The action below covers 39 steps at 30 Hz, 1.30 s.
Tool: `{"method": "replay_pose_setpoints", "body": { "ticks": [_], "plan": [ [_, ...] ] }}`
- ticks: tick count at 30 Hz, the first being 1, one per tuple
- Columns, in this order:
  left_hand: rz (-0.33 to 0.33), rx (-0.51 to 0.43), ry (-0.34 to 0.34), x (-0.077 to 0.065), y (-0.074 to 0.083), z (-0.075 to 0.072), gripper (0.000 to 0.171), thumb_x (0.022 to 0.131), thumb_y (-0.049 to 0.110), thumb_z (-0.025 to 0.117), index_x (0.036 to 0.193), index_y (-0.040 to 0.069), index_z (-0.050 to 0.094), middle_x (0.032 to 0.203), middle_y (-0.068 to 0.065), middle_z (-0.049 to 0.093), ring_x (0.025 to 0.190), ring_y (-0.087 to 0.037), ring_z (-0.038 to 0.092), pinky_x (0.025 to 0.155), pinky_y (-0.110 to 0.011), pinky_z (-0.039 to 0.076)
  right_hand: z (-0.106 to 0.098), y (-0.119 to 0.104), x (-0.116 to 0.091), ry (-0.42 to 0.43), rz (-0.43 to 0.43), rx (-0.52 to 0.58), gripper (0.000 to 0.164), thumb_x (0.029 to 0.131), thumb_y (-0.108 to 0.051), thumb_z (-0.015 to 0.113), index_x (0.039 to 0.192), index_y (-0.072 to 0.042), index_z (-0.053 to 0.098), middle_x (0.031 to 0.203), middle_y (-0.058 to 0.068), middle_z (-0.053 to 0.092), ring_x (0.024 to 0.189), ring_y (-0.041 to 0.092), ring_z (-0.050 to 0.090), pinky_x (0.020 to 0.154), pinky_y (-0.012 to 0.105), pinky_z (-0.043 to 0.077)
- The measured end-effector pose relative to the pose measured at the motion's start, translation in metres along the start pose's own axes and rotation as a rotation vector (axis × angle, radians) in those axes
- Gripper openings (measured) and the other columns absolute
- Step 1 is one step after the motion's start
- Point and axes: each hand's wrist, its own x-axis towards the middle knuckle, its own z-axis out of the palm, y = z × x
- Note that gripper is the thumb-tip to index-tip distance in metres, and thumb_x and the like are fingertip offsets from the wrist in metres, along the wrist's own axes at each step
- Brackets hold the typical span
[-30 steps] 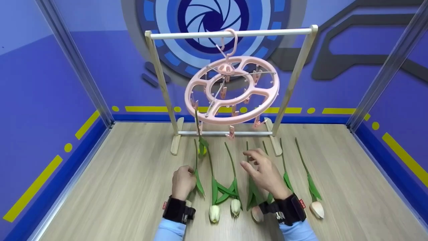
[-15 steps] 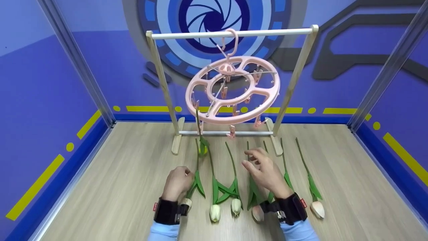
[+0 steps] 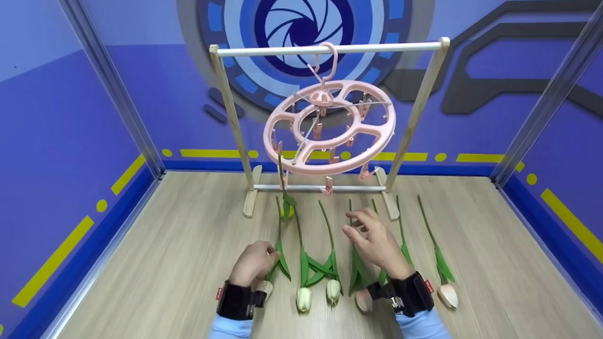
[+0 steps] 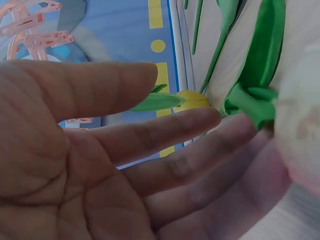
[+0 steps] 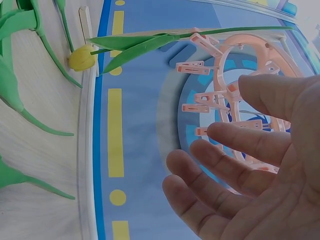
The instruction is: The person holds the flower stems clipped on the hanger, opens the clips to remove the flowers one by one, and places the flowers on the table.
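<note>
My left hand [image 3: 254, 262] is at the leftmost tulip [image 3: 282, 259], its fingertips by the green leaves. In the left wrist view that hand's fingers reach out loosely, thumb apart, beside the tulip's pale bloom [image 4: 302, 120]; whether they touch it I cannot tell. My right hand [image 3: 375, 242] hovers over the tulips right of centre with relaxed fingers and nothing in its grasp. A yellow tulip [image 5: 82, 59] hangs bloom down, its stem held by a clip at the left of the pink round clip hanger [image 3: 330, 168].
The hanger hooks over the white bar [image 3: 273, 51] of a wooden rack at the back. Several tulips, such as a white one [image 3: 304, 299] and a pink one [image 3: 447, 296], lie in a row, stems toward the rack. Walls enclose the table [image 3: 165, 235].
My left hand drew a little left from the leftmost tulip, then came back toward its leaves, slightly nearer the front. My right hand has stayed almost still.
</note>
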Motion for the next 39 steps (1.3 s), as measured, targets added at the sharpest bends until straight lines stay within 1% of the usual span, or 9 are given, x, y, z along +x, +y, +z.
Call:
{"method": "replay_pose_setpoints", "body": {
  "ticks": [6, 8, 11, 13, 17, 23, 28, 34, 39],
  "plan": [
    [0.045, 0.024, -0.027, -0.004, 0.003, 0.001, 0.017, 0.102, 0.016, 0.062, 0.1, 0.001, 0.071, 0.079, -0.003, 0.059, 0.067, -0.018, 0.049, 0.065, -0.034, 0.041, 0.001, 0.0, 0.0, 0.0, -0.009, -0.014, 0.027, 0.099, -0.01, 0.07, 0.124, -0.001, 0.069, 0.122, 0.013, 0.064, 0.103, 0.03, 0.068, 0.086, 0.046, 0.058],
    [0.057, 0.021, -0.045, -0.005, 0.004, 0.001, 0.017, 0.102, 0.016, 0.063, 0.101, 0.001, 0.071, 0.083, -0.005, 0.062, 0.069, -0.019, 0.051, 0.066, -0.035, 0.043, 0.002, 0.0, 0.0, -0.001, -0.012, -0.01, 0.027, 0.098, -0.01, 0.07, 0.123, -0.001, 0.069, 0.122, 0.013, 0.064, 0.103, 0.03, 0.068, 0.085, 0.047, 0.058],
    [0.06, 0.02, -0.061, -0.006, 0.006, 0.0, 0.02, 0.102, 0.018, 0.064, 0.106, 0.0, 0.071, 0.091, -0.008, 0.067, 0.072, -0.019, 0.052, 0.069, -0.037, 0.045, 0.002, 0.001, 0.0, -0.002, -0.017, -0.008, 0.026, 0.098, -0.009, 0.07, 0.123, 0.0, 0.069, 0.121, 0.013, 0.064, 0.102, 0.031, 0.068, 0.085, 0.045, 0.058],
    [0.06, 0.016, -0.055, -0.006, 0.008, -0.001, 0.02, 0.102, 0.019, 0.064, 0.107, 0.001, 0.071, 0.092, -0.008, 0.067, 0.072, -0.019, 0.053, 0.069, -0.037, 0.046, 0.002, 0.001, 0.001, -0.004, -0.014, -0.004, 0.026, 0.099, -0.01, 0.07, 0.123, 0.0, 0.069, 0.12, 0.013, 0.064, 0.103, 0.032, 0.068, 0.085, 0.046, 0.058],
    [0.091, -0.014, 0.011, -0.008, 0.012, -0.005, 0.022, 0.102, 0.018, 0.065, 0.111, 0.0, 0.071, 0.092, -0.006, 0.069, 0.074, -0.018, 0.059, 0.07, -0.038, 0.05, 0.003, -0.001, 0.0, -0.01, -0.006, -0.006, 0.026, 0.099, -0.011, 0.07, 0.123, -0.002, 0.069, 0.121, 0.011, 0.064, 0.103, 0.031, 0.067, 0.085, 0.043, 0.058],
    [0.234, -0.071, 0.156, -0.01, 0.02, -0.013, 0.023, 0.102, 0.015, 0.064, 0.116, -0.001, 0.071, 0.104, -0.012, 0.073, 0.095, -0.028, 0.069, 0.084, -0.046, 0.056, 0.003, -0.003, 0.0, -0.002, -0.045, 0.001, 0.024, 0.1, -0.011, 0.069, 0.123, -0.003, 0.07, 0.118, 0.009, 0.065, 0.1, 0.025, 0.068, 0.081, 0.036, 0.059],
    [0.323, -0.144, 0.25, -0.007, 0.022, -0.014, 0.024, 0.102, 0.013, 0.065, 0.12, -0.003, 0.07, 0.108, -0.017, 0.073, 0.098, -0.032, 0.07, 0.086, -0.047, 0.057, 0.005, -0.005, 0.001, 0.018, -0.098, 0.008, 0.023, 0.099, -0.009, 0.07, 0.121, -0.002, 0.071, 0.113, 0.006, 0.067, 0.095, 0.019, 0.068, 0.077, 0.033, 0.059],
    [0.352, -0.156, 0.337, 0.004, 0.023, -0.013, 0.025, 0.101, 0.01, 0.065, 0.122, -0.003, 0.068, 0.112, -0.021, 0.071, 0.098, -0.032, 0.07, 0.086, -0.046, 0.057, 0.01, -0.008, 0.002, 0.012, -0.143, 0.027, 0.021, 0.099, -0.007, 0.069, 0.12, -0.002, 0.071, 0.113, 0.009, 0.068, 0.094, 0.017, 0.069, 0.076, 0.032, 0.059],
    [0.351, -0.17, 0.366, 0.014, 0.031, -0.019, 0.03, 0.101, 0.01, 0.065, 0.127, -0.004, 0.066, 0.117, -0.023, 0.068, 0.101, -0.034, 0.068, 0.087, -0.047, 0.057, 0.019, -0.01, 0.008, 0.022, -0.229, 0.044, 0.021, 0.098, -0.003, 0.069, 0.118, 0.001, 0.071, 0.11, 0.015, 0.069, 0.091, 0.02, 0.07, 0.075, 0.034, 0.059]
  ]
}}
